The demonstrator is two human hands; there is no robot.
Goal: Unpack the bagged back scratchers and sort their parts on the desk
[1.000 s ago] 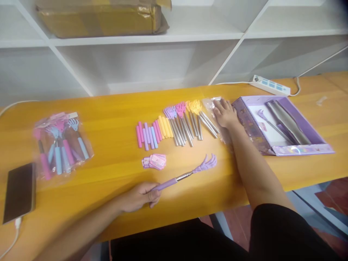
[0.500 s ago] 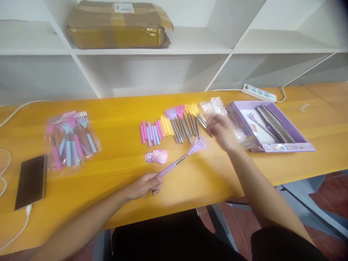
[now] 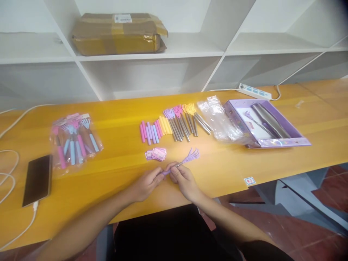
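A purple back scratcher (image 3: 191, 155) with a hand-shaped head points up and to the right above the table. My left hand (image 3: 145, 184) is closed round the lower end of its purple grip. Fingers of my right hand (image 3: 185, 181) wrap the shaft farther up, close beside the left hand. Just beyond lie small pink cards (image 3: 158, 154) in a pile. Behind them are rows of pink, purple, blue and yellow handle sleeves (image 3: 152, 132). Metal rods with purple, pink and yellow hand-shaped heads (image 3: 179, 123) lie to the right of the sleeves.
Clear plastic bags (image 3: 221, 123) lie beside a purple box (image 3: 285, 142) holding metal pieces and a scratcher. At left are a bag of finished-looking scratchers (image 3: 78, 145) and a phone (image 3: 37, 180) on a cable. A power strip (image 3: 255, 91) sits behind; a carton (image 3: 116, 40) rests on the shelf.
My right hand has come from near the yellow-headed rods and plastic bags to the back scratcher and closed on its shaft. The left hand keeps its hold. The camera view has shifted slightly.
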